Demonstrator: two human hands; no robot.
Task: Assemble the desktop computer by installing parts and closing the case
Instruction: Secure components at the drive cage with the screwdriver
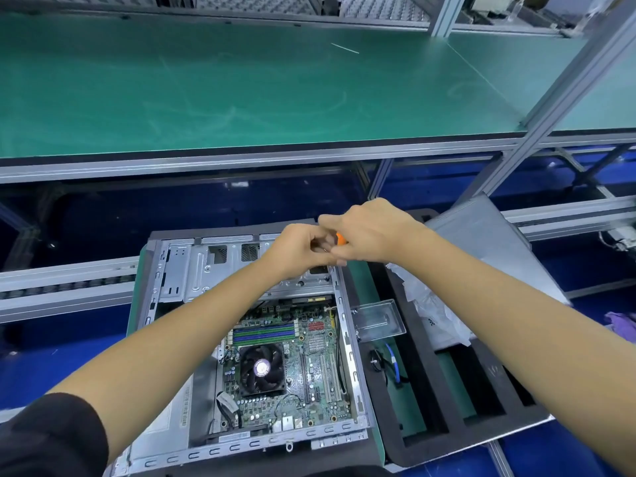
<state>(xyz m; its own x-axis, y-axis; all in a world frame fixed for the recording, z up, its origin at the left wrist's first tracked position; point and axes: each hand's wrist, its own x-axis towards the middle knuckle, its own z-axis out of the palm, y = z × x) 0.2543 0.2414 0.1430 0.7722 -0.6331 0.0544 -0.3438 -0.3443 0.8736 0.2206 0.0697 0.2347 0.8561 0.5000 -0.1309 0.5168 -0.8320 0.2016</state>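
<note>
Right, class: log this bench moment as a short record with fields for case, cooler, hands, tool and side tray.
case: open grey metal computer case lying flat, green motherboard exposed
cooler: black round-bladed fan on the board
hands: left hand and right hand together over the case's far end
tool: orange-handled object, mostly hidden
side tray: black foam tray holding clear plastic box

Bare forearms — black sleeve (51, 438) on left upper arm only — no gloves.

No legible text, perhaps from blur.
</note>
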